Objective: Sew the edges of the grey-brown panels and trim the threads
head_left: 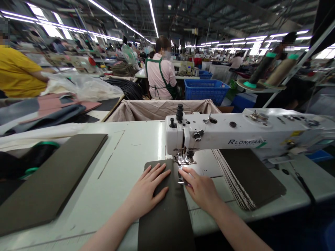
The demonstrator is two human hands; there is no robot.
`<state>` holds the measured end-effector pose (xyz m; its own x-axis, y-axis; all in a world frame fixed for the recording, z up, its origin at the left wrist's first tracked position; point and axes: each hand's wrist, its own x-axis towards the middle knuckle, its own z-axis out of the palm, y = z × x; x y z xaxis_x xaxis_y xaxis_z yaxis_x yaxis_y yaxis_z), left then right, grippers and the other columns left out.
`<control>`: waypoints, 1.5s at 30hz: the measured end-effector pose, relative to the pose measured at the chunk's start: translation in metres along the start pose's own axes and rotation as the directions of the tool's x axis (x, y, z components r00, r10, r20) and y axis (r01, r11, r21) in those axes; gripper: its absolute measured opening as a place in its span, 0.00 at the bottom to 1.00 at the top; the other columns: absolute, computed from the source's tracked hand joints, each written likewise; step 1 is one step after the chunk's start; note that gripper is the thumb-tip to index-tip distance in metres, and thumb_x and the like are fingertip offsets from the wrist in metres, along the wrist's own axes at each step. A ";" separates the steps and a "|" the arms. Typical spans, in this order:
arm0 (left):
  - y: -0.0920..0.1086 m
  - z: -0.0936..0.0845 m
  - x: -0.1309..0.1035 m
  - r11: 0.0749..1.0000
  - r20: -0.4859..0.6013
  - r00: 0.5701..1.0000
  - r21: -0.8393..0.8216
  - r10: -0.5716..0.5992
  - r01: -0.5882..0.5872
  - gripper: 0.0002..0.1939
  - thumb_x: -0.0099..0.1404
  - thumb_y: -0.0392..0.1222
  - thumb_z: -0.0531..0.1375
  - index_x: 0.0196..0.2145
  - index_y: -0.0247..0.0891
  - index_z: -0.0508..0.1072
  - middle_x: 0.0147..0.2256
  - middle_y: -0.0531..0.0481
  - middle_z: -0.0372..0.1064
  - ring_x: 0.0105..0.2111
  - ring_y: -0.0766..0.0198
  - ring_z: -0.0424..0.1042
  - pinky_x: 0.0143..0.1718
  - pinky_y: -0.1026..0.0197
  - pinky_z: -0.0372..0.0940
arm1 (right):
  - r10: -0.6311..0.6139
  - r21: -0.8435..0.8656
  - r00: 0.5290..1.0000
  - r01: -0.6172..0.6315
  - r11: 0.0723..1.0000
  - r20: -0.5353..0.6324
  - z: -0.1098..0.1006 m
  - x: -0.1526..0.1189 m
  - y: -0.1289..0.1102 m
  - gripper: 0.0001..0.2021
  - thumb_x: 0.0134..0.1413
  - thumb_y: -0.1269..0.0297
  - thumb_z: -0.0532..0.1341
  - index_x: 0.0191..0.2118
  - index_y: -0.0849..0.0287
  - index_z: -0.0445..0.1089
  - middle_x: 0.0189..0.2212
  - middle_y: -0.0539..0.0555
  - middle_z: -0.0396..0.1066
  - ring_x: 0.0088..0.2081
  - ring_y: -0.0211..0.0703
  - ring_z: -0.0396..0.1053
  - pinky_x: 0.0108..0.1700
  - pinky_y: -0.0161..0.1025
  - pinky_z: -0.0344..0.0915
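Note:
A dark olive panel [164, 216] lies on the pale green table, its far right corner by the presser foot of a white sewing machine [214, 134]. My left hand [150, 186] rests flat on this panel with its fingers spread. At the panel's right edge, just in front of the presser foot, my right hand [197, 186] is closed around a small metal tool [181, 182], perhaps thread snips; most of it is hidden under the fingers.
One stack of olive panels [60, 174] lies at the left, another [251, 177] right of the needle behind the machine arm. Beyond the table hangs a beige cloth bin [157, 109]. Thread cones [261, 69] stand at the right. A person in pink [161, 75] sits ahead.

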<state>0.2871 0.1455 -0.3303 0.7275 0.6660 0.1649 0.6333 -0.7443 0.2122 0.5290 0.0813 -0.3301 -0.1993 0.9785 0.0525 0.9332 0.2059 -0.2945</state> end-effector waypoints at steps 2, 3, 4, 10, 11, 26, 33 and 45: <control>-0.001 0.000 0.001 1.000 0.006 1.000 -0.009 -0.002 0.002 0.27 0.70 0.50 0.52 0.65 0.52 0.56 0.67 0.54 0.50 0.66 0.52 0.49 0.66 0.42 0.47 | 0.008 -0.009 1.000 -0.008 1.000 0.008 0.000 0.000 0.000 0.27 0.62 0.68 0.53 0.65 0.44 0.54 0.64 0.47 0.55 0.50 0.46 0.70 0.48 0.42 0.68; -0.001 0.000 0.001 1.000 0.015 1.000 -0.014 -0.005 0.005 0.26 0.71 0.50 0.52 0.65 0.52 0.56 0.67 0.54 0.49 0.66 0.52 0.49 0.66 0.42 0.46 | 0.011 -0.015 1.000 -0.011 1.000 0.012 0.001 0.000 0.000 0.27 0.62 0.67 0.53 0.65 0.43 0.54 0.64 0.47 0.55 0.50 0.45 0.70 0.48 0.42 0.68; -0.002 0.000 0.001 1.000 0.025 1.000 -0.020 -0.008 0.008 0.26 0.71 0.50 0.52 0.65 0.53 0.55 0.67 0.55 0.49 0.66 0.53 0.49 0.66 0.42 0.46 | 0.014 -0.021 1.000 -0.014 1.000 0.015 0.001 0.000 0.000 0.26 0.62 0.67 0.53 0.65 0.43 0.54 0.64 0.47 0.55 0.50 0.45 0.70 0.48 0.41 0.68; -0.004 0.000 0.000 0.999 0.038 0.999 -0.042 -0.025 0.026 0.24 0.71 0.49 0.51 0.64 0.53 0.57 0.66 0.56 0.52 0.66 0.55 0.48 0.66 0.41 0.43 | 0.010 -0.038 1.000 -0.010 0.999 0.002 0.002 -0.001 0.000 0.27 0.62 0.67 0.53 0.64 0.42 0.54 0.64 0.45 0.55 0.49 0.45 0.70 0.45 0.41 0.69; -0.004 -0.001 0.000 0.999 0.036 0.999 -0.047 -0.025 0.027 0.24 0.71 0.48 0.51 0.63 0.53 0.58 0.66 0.56 0.52 0.67 0.55 0.48 0.67 0.41 0.43 | 0.008 -0.037 1.000 -0.008 0.999 -0.003 0.003 -0.001 0.000 0.26 0.62 0.67 0.53 0.64 0.42 0.54 0.64 0.45 0.55 0.49 0.45 0.70 0.45 0.42 0.69; 0.000 -0.003 0.000 0.995 0.024 1.000 -0.102 -0.008 0.011 0.24 0.70 0.47 0.53 0.62 0.52 0.60 0.65 0.53 0.54 0.66 0.53 0.49 0.66 0.39 0.40 | -0.009 -0.012 1.000 0.008 1.000 -0.015 0.002 -0.002 0.002 0.28 0.60 0.70 0.55 0.64 0.42 0.54 0.64 0.45 0.56 0.49 0.45 0.70 0.46 0.41 0.68; -0.001 -0.004 0.000 0.996 0.035 0.999 -0.089 0.008 -0.005 0.24 0.70 0.47 0.52 0.63 0.52 0.59 0.65 0.53 0.53 0.66 0.53 0.50 0.66 0.39 0.41 | 0.003 -0.022 1.000 -0.004 1.000 -0.010 0.003 -0.002 0.001 0.27 0.61 0.68 0.54 0.64 0.42 0.55 0.64 0.45 0.56 0.50 0.46 0.70 0.45 0.41 0.68; -0.001 -0.002 0.000 0.997 0.049 0.999 -0.073 0.006 -0.002 0.24 0.71 0.47 0.52 0.63 0.52 0.59 0.66 0.54 0.53 0.66 0.54 0.49 0.67 0.39 0.39 | 0.005 -0.009 1.000 -0.005 1.000 -0.001 0.004 -0.002 0.001 0.27 0.61 0.68 0.55 0.64 0.42 0.55 0.65 0.46 0.55 0.50 0.46 0.69 0.47 0.41 0.67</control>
<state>0.2858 0.1469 -0.3286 0.7434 0.6583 0.1183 0.6106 -0.7402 0.2815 0.5296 0.0799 -0.3339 -0.1941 0.9796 0.0517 0.9370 0.2008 -0.2858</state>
